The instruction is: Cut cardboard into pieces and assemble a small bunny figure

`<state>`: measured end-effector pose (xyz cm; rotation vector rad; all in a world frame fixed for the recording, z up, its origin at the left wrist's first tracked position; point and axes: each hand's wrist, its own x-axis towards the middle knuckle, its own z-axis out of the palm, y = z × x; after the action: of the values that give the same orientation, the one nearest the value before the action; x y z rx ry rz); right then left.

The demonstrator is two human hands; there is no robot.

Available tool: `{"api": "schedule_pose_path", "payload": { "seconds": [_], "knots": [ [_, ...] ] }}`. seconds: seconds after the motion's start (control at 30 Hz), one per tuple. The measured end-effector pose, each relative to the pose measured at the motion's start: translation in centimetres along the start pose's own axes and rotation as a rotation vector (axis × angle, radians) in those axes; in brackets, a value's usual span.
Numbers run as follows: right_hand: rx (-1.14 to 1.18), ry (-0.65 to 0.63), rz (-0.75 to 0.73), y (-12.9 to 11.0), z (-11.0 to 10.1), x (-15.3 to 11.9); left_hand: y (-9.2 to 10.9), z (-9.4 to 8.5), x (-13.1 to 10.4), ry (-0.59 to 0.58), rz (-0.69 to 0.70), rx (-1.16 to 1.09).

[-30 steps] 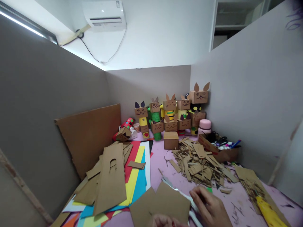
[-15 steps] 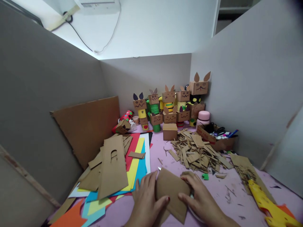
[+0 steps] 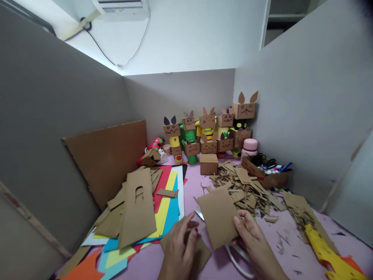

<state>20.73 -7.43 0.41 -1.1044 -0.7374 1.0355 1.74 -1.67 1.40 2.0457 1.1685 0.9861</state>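
My right hand point(image 3: 256, 239) grips a squarish brown cardboard piece point(image 3: 218, 217) by its right edge, thumb on top, and holds it tilted above the table. Under that piece lies a pair of scissors point(image 3: 199, 214); a blade tip pokes out at its left and white handle loops show below it. Another cardboard piece point(image 3: 202, 254) rests flat on the table at the near middle. Over it is my left hand point(image 3: 179, 245), palm down with fingers bent and apart, nothing visible in them. Whether its fingertips touch the lower piece I cannot tell.
Left are a cut-out cardboard panel point(image 3: 138, 217) and coloured paper sheets point(image 3: 171, 204). Cardboard scraps point(image 3: 247, 190) are heaped right of centre, before a box of tools point(image 3: 274, 179). A yellow glue gun point(image 3: 323, 249) lies far right. Cardboard animal figures point(image 3: 208, 146) stand behind.
The cardboard piece has risen and turned, now in my right hand alone. My left hand has let go of it, uncovering the lower cardboard piece and more of the scissors.
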Motion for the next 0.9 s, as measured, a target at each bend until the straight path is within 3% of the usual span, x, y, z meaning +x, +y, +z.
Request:
{"api": "schedule_pose_path", "payload": {
  "seconds": [0.1,0.2,0.3,0.4,0.53,0.6,0.73,0.8,0.9],
  "knots": [
    [-0.002,0.009,-0.004,0.0,-0.1,0.0,-0.6,-0.9,0.8,0.053,-0.025,0.215],
    [-0.040,-0.028,-0.002,0.5,-0.3,0.3,-1.1,-1.7,1.2,-0.036,-0.026,0.483],
    [-0.035,-0.126,0.021,1.1,-0.2,0.2,-1.0,-1.7,1.1,-0.089,-0.031,0.469],
    [-0.148,-0.255,-0.047,1.5,0.2,-0.5,-0.5,-1.4,1.1,-0.109,-0.063,0.175],
    [-0.429,-0.288,-0.160,2.1,0.9,-1.5,0.2,-1.0,1.3,-0.143,-0.271,-0.454],
    [-0.394,-0.278,-0.145,2.4,1.2,-1.8,0.6,-1.0,1.3,-0.127,-0.371,-0.702],
    [-0.260,-0.224,-0.125,2.7,1.1,-1.6,1.7,-1.1,1.0,-0.056,-0.514,-0.947],
    [-0.249,-0.154,-0.129,2.4,0.9,-1.3,2.0,-0.7,0.7,-0.071,-0.518,-1.084],
    [-0.187,-0.104,-0.104,1.9,0.9,-1.3,1.9,0.2,0.2,-0.168,-0.405,-1.189]
  ]
}}
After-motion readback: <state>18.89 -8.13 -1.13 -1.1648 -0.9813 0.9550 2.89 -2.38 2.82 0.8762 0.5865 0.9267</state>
